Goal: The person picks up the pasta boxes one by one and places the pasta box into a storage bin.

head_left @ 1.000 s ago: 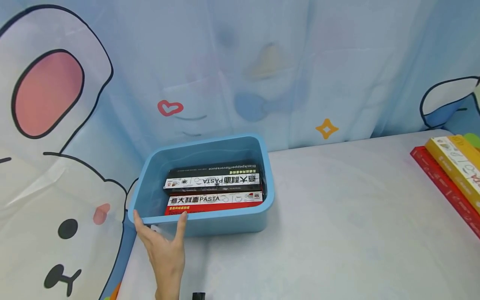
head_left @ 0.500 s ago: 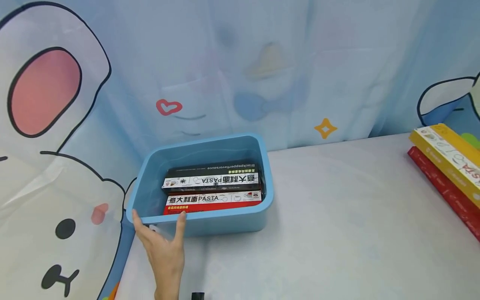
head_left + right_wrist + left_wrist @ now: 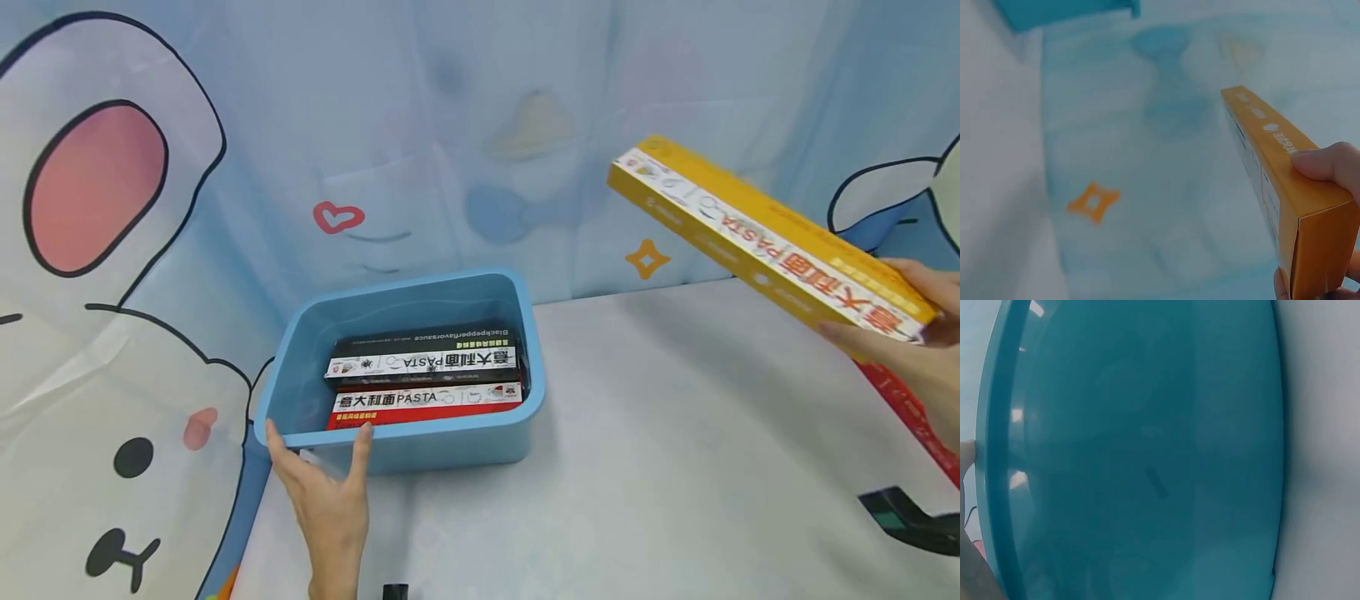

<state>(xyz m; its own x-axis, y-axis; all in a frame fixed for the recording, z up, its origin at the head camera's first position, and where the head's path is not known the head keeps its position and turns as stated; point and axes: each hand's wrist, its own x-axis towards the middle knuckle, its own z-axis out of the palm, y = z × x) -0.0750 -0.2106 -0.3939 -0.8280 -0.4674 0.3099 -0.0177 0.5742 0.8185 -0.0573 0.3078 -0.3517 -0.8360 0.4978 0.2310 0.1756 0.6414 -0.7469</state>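
Note:
My right hand [image 3: 926,342] grips one end of a yellow pasta box [image 3: 772,242], thumb on one side and fingers on the other. The box hangs tilted above the table, its far end up to the left; the right wrist view shows its orange side and end flap [image 3: 1322,244]. At the front left corner of a blue plastic bin [image 3: 457,450], my left hand [image 3: 330,508] touches the rim with its thumb and a finger spread apart and straight; its other fingers are hidden. Inside the bin lie a black pasta box [image 3: 427,337] and a red-and-white one [image 3: 431,400].
A red box [image 3: 911,412] lies at the right edge, partly behind my right hand. A dark strap [image 3: 911,521] shows near my right wrist. Behind the white table [image 3: 675,467] hangs a blue patterned curtain [image 3: 420,108], close to the bin's back rim.
My right hand has come into view at the right. The yellow pasta box has been lifted off the red box and moved up and left. Left hand and bin stay in place.

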